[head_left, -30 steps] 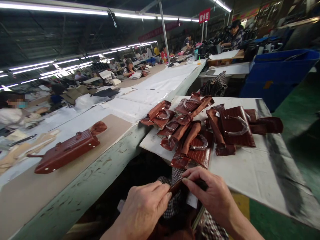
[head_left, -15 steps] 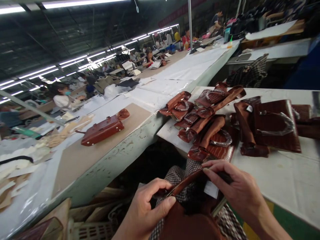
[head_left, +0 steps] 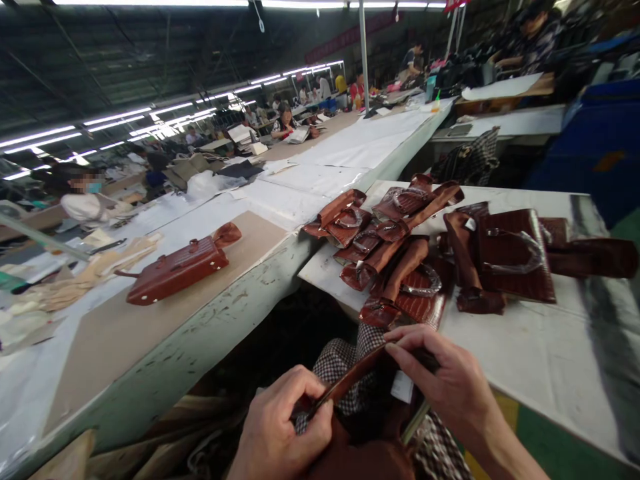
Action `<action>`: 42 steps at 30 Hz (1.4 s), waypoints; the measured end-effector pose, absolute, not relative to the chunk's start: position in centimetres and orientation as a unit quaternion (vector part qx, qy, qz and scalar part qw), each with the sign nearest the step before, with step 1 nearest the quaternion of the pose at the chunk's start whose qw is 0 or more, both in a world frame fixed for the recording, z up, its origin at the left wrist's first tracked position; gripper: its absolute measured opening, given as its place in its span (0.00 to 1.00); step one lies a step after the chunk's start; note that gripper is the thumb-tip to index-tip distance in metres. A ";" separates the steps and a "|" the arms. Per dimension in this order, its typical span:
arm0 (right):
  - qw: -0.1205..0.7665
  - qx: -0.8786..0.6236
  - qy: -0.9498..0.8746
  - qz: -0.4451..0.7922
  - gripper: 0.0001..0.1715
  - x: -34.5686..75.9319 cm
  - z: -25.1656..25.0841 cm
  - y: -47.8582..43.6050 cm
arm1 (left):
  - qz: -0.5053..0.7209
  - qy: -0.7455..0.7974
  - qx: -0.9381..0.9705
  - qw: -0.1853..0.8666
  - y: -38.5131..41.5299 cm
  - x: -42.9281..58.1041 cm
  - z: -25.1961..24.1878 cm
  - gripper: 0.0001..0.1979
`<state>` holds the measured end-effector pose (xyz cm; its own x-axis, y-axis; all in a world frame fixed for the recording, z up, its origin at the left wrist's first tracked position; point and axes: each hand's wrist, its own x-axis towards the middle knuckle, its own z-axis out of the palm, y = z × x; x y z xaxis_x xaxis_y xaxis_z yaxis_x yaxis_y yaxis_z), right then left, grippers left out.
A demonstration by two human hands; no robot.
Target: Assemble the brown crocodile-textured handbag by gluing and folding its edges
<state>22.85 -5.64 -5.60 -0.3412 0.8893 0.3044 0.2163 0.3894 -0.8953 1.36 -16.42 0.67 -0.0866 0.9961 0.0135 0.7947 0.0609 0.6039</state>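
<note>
A brown leather bag piece [head_left: 367,460] rests on my lap over checked cloth [head_left: 345,357], its dark inside facing up and a white label [head_left: 402,387] showing within. My left hand [head_left: 287,423] pinches the near end of the bag's edge strip between thumb and fingers. At the far end of that strip, my right hand [head_left: 440,373] grips it with thumb and forefinger. The strip runs taut and slightly curved from one hand to the other. The bag's lower part falls outside the view.
Several brown crocodile-patterned bag parts with wrapped handles [head_left: 420,288] lie piled on a white-topped table [head_left: 530,347] ahead. On the long bench to the left, a brown handbag [head_left: 180,270] lies on a tan board [head_left: 125,333]. Co-workers [head_left: 85,197] sit beyond the bench.
The view has swung to the right, so the benches and bags appear farther left. My left fingers have closed more tightly around the strip; the right hand keeps its pinch.
</note>
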 end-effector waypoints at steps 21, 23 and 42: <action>0.440 -0.325 -0.754 0.364 0.07 23.0 -4.7 -5.6 | 0.196 0.509 0.828 0.129 -7.9 4.3 1.4 0.09; 0.454 -0.322 -0.747 0.364 0.08 23.0 -4.8 -5.6 | 0.217 0.502 0.828 0.125 -8.0 4.3 1.2 0.09; 0.441 -0.383 -0.558 0.590 0.13 22.7 -4.7 -5.5 | 0.174 0.572 0.722 0.349 -7.1 5.0 2.7 0.12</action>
